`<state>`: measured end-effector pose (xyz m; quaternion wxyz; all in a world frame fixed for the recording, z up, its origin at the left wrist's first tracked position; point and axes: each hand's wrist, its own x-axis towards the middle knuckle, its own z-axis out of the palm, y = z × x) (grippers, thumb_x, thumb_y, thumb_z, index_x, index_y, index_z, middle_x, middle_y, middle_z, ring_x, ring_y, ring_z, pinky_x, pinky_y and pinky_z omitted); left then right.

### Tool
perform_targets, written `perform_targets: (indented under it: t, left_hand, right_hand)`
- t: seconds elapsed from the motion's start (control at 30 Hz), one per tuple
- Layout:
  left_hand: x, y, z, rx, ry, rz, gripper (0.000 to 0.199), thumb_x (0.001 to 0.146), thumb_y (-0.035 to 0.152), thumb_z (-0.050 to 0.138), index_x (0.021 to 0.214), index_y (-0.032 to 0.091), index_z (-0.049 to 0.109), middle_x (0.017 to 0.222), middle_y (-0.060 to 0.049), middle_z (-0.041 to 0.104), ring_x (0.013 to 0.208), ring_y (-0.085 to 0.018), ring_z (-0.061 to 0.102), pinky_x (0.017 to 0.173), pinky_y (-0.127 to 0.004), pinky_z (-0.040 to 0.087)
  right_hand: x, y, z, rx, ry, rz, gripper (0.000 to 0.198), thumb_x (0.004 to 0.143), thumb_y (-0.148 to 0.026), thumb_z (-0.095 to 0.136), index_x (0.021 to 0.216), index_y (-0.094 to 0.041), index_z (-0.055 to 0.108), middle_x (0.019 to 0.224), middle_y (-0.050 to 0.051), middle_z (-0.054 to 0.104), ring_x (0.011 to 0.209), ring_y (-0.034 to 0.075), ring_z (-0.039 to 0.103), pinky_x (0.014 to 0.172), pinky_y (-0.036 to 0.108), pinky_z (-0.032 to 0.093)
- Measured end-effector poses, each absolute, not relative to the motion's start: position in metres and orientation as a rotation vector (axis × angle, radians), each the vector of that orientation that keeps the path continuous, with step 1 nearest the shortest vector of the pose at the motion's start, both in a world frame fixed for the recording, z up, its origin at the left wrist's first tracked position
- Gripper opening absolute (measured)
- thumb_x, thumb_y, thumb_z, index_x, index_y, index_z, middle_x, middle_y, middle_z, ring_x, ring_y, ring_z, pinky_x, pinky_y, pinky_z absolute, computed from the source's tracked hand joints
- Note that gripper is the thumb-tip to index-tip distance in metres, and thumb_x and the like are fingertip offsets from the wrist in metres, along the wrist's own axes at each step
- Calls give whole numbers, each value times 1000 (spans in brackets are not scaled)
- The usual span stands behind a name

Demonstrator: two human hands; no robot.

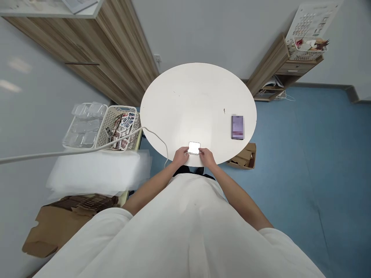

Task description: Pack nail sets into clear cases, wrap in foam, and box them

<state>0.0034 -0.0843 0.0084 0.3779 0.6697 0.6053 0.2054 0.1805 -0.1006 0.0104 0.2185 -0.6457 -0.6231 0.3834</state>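
Note:
A small, whitish object (pixel 194 147) with rounded corners and a bright, glossy top is at the near edge of the round white table (pixel 191 88). My left hand (pixel 181 156) grips its left side with bent fingers. On the opposite side, my right hand (pixel 207 157) pinches the right edge. What the object is cannot be made out, because its surface is washed out by light. A purple box-like item (pixel 237 127), blurred in the picture, lies on the right part of the tabletop, away from both hands.
A white cable (pixel 156 135) crosses the table's left edge. To the left are a basket (pixel 100 135) of printed packs, a bin of clear plastic boxes (pixel 88 121), white sheets (pixel 98 170) and folded cardboard (pixel 58 227). An open carton (pixel 251 148) stands on the floor at right.

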Motion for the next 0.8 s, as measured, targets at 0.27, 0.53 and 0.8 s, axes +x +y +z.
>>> perform_targets:
  t: [0.27, 0.53, 0.8]
  left_hand:
    - [-4, -77, 18, 2034, 1436, 429, 51, 71, 17, 54, 122, 16, 47, 133, -14, 41, 122, -27, 40, 99, -43, 38]
    - [-12, -68, 20, 2245, 1193, 220, 54, 69, 13, 55, 121, 20, 45, 138, -12, 37, 121, -28, 41, 95, -43, 38]
    - [-15, -54, 21, 2341, 1112, 177, 42, 69, 17, 55, 111, 21, 51, 130, -11, 46, 113, -29, 46, 91, -42, 38]
  right_hand:
    - [183, -99, 15, -1803, -2044, 902, 41, 78, -16, 51, 119, -15, 50, 117, 13, 51, 105, 23, 50, 88, 37, 43]
    - [174, -78, 31, -1650, -2565, 596, 60, 67, -28, 71, 121, -20, 44, 136, 14, 38, 124, 31, 33, 94, 45, 34]
    - [167, -70, 23, -1622, -2683, 507, 40, 77, -23, 57, 116, -15, 48, 132, 18, 43, 118, 33, 41, 91, 45, 38]
